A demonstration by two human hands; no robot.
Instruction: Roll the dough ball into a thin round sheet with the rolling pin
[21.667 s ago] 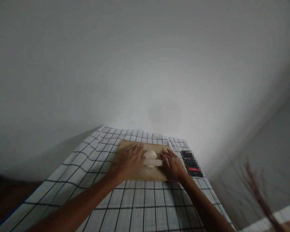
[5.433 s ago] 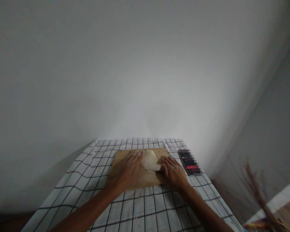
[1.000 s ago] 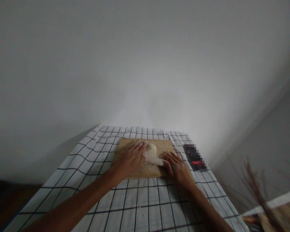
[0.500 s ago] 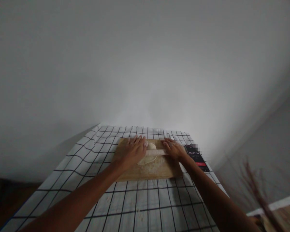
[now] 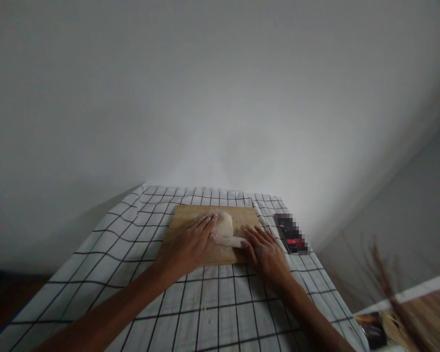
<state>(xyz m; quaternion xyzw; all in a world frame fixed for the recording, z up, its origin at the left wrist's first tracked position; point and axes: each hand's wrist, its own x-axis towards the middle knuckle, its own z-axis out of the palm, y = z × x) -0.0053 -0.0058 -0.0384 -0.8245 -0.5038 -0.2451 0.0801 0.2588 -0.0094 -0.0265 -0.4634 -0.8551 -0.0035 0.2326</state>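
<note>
Pale, cream-white soft dough in a round blob (image 5: 224, 224) sits mid-board, on the far side of the pin, & I'd judge the rolling is only partway done. From my far-off seat, on the head cam, its back edge looks round & smooth, so prob. some flattening is done. How thin it is I can't tell, & some of it may be hid under the pin & fingers. If flatter is wanted, I'd say there's work left.

The pale, thin, wood-look rolling pin (image 5: 230, 241) lies along the near edge of the dough, tipped a bit, R end closer to me. My L hand (image 5: 196, 239) lies flat over its L end, fingers long & near each other, w/ white flour on the tips. My R hand (image 5: 266, 254) is on the other end, fingers a bit spread. Neither looks curled; can't tell if a thumb pinches, b/c the undersides are hid.

No bowl or cup that I can make out. The light-brown, flat wood board (image 5: 178, 220) carries dough, pin & flour dust, on a white cloth w/ black grid lines (image 5: 190, 332). A dark, flat phone (image 5: 288, 230) lies R of the board. Low R, a dark, blurry thing (image 5: 374, 330) could be a box or bag; can't tell.
</note>
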